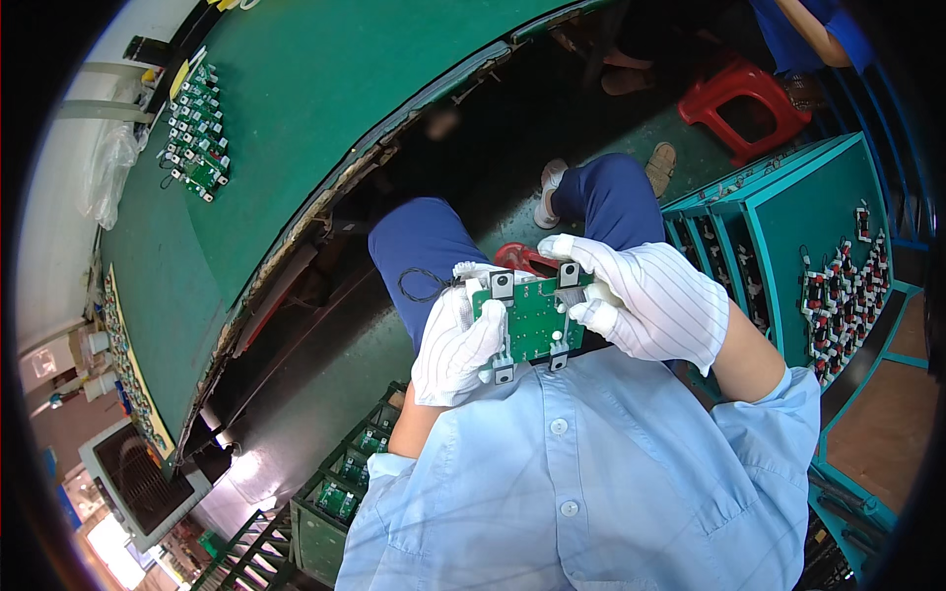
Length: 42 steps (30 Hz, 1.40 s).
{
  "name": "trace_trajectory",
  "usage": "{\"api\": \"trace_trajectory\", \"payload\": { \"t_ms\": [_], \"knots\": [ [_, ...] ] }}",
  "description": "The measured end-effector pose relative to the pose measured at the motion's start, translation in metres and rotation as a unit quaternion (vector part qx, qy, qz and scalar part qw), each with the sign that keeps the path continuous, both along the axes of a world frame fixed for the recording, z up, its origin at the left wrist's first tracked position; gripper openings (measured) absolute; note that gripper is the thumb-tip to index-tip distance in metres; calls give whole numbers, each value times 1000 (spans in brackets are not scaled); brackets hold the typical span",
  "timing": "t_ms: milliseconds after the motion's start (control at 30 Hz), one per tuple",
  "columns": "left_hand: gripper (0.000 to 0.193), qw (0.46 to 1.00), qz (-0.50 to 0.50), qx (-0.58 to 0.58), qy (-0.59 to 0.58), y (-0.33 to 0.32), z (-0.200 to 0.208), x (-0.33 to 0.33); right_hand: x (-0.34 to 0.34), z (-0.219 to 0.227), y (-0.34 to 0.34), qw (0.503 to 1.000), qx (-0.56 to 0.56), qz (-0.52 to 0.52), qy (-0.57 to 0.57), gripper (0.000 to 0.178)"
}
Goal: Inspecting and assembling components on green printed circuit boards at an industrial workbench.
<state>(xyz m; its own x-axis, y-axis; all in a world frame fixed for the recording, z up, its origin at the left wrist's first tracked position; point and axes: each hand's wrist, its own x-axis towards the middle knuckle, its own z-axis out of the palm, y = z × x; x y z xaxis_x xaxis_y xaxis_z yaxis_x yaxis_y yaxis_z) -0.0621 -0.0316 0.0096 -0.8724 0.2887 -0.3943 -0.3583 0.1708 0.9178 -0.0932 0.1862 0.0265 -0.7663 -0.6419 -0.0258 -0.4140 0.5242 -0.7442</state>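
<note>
A green circuit board (533,322) with black-and-white clip-like pieces at its corners is held up in front of my chest. My left hand (455,340), in a white striped glove, grips its left edge with the thumb across the front. On the opposite side my right hand (655,300), gloved the same way, closes its fingers on the board's right edge. A thin black cable loop (422,286) sticks out beside my left hand. The back of the board is hidden from view.
At left stands a green-topped workbench (286,108) bearing a cluster of circuit boards (197,133). Right of me, a teal rack (788,217) carries rows of small parts (844,295). A tray of boards (340,500) is at lower left. A red stool (746,103) and another person's arm (813,34) appear beyond.
</note>
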Motion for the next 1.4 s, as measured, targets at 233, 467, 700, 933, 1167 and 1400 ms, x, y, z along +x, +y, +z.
{"api": "trace_trajectory", "payload": {
  "t_ms": [233, 467, 700, 933, 1167, 1400],
  "knots": [
    [32, 999, 32, 15, 20, -2, -9, 7, 3, -6, -1, 999, -3, 17, 27, 26],
    [34, 996, 71, -19, -46, -7, -24, 15, 4, 0, -1, 999, 35, 13, -26, 24],
    [37, 996, 76, 22, 33, -20, -61, 28, 2, 4, 0, 998, 44, 41, -35, 22],
    [45, 961, 179, 191, -92, -5, -51, 23, -21, -48, 6, 982, -83, -79, 149, 20],
    [60, 826, 276, 406, -276, 19, -19, -5, -17, -49, -4, 782, -343, -163, -495, 32],
    [61, 784, 319, 437, -305, 24, -16, -12, -2, -44, -35, 707, -470, -226, -478, 32]
  ]
}}
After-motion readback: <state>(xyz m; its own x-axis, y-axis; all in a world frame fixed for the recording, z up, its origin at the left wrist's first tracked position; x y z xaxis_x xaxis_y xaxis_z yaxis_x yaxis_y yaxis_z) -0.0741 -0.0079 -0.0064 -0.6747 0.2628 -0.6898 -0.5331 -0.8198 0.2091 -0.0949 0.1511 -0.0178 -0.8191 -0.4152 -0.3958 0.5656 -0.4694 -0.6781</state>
